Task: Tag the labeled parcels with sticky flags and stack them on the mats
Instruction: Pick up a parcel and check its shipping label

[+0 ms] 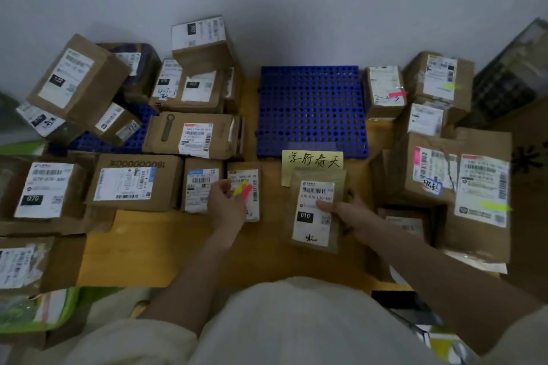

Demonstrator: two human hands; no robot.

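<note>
My right hand (345, 212) grips a small flat cardboard parcel (314, 225) with a white label marked 010, thumb on the label, held above the yellow floor. My left hand (226, 201) pinches a bunch of yellow and pink sticky flags (244, 190) over a small labeled parcel (247, 184). A blue perforated mat (311, 109) lies bare just beyond, with a yellow handwritten note (311, 161) at its front edge. A second blue mat (98, 142) at the left is mostly covered by labeled boxes.
Labeled cardboard boxes crowd the left side (133, 184) and the back (201, 47). At the right stand boxes bearing pink (385, 92) and yellow (480, 192) flags. A grey wall rises behind. Green bags (35, 308) lie at the lower left.
</note>
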